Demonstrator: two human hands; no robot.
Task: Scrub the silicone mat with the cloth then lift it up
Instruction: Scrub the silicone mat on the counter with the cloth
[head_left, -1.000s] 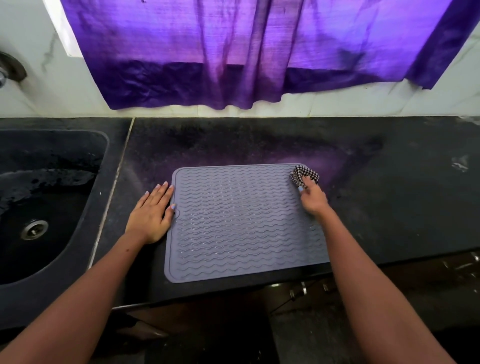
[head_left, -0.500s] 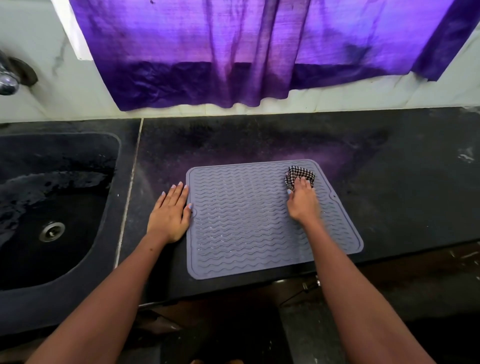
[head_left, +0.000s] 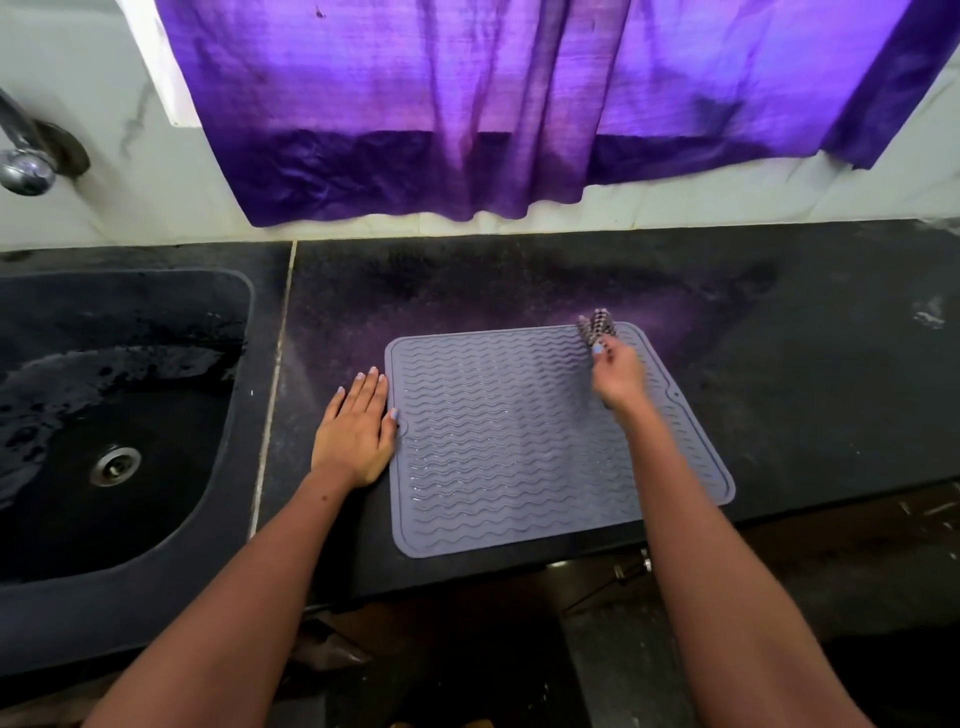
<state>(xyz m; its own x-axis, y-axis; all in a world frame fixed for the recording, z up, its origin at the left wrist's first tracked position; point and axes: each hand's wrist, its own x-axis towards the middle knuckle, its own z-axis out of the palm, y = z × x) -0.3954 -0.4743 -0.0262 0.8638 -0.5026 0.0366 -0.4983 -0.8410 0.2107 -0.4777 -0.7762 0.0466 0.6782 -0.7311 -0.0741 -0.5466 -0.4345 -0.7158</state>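
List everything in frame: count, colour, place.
silicone mat: 1, grey, flat on the countertop, near front edge
cloth: 1, checkered, at mat's far right corner
countertop: 1, black
sink: 1, black, left, with metal drain
tap: 1, chrome, far left wall
curtain: 1, purple, on back wall
left hand: flat, at mat's left edge
right hand: grip on cloth, blurred

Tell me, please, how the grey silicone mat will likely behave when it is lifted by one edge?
The silicone mat looks thin and lies flat on the counter, so it will probably droop. Its near edge already overhangs, offering an easy grip. Glints between ridges suggest wetness, so possibly slippery.
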